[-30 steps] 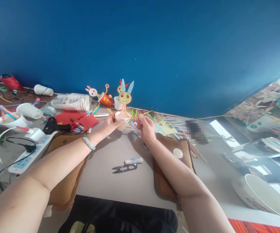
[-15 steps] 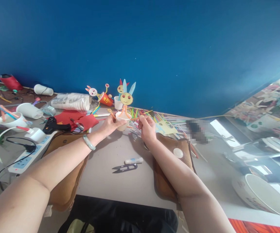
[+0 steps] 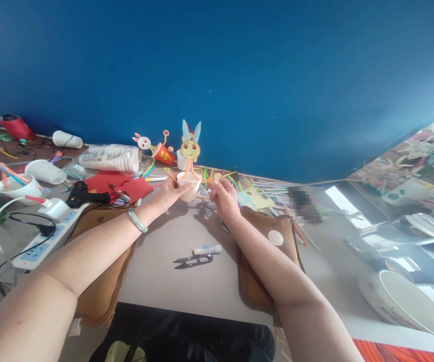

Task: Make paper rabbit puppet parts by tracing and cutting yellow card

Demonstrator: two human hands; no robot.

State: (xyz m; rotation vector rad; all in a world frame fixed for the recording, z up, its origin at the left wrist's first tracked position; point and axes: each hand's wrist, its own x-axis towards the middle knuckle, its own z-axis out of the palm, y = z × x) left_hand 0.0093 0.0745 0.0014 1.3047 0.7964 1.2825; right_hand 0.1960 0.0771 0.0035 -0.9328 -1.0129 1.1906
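Note:
My left hand [image 3: 170,195] is closed around the left side of a white paper cup [image 3: 189,193], held above the table. From the cup rise orange pipe cleaner stems bearing a yellow paper rabbit face [image 3: 190,150] with pale blue ears [image 3: 191,130]. An orange side arm with a small round disc [image 3: 167,171] sticks out at the cup's left. My right hand [image 3: 226,201] pinches the orange pipe cleaner arm [image 3: 207,179] on the right side, beside its yellow round disc [image 3: 217,176]. The fingertips partly hide that arm.
Thread snips [image 3: 193,261] and a glue stick [image 3: 207,250] lie between my forearms. Behind the cup are scattered pipe cleaners [image 3: 273,183] and a red cup figure [image 3: 164,154]. Left stand a black glue gun [image 3: 83,195], red paper [image 3: 134,188] and a power strip [image 3: 47,244]; right, a white bowl [image 3: 375,296].
The cup and rabbit face have shifted slightly left, and the face now overlaps the figure behind. My right hand has moved a little left, and the round disc beside it now shows.

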